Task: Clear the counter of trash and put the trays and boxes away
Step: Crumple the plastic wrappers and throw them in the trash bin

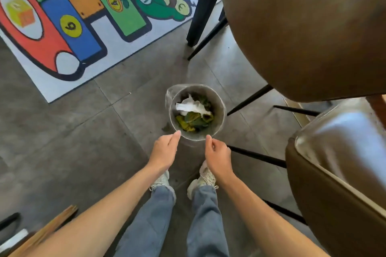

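Below, your left hand [165, 150] and right hand [218, 155] hover released at the bin [219, 110] rim's near side; trash [194, 112] lies inside; trays, boxes unseen.

Bin: small round trash bin [217, 119] stands on the grey tiled floor [83, 127] right in front of my feet, a clear liner over its rim.
Inside: crumpled white paper [191, 106] on top, green and yellow scraps [194, 121] beneath it.
Left hand [165, 152]: empty, fingers relaxed, fingertip at the bin's near rim.
Right hand [218, 157]: empty, loosely curled, just at the rim too.
Right side: brown chairs [302, 31] on black legs.
Far left: bright numbered play mat [69, 16].
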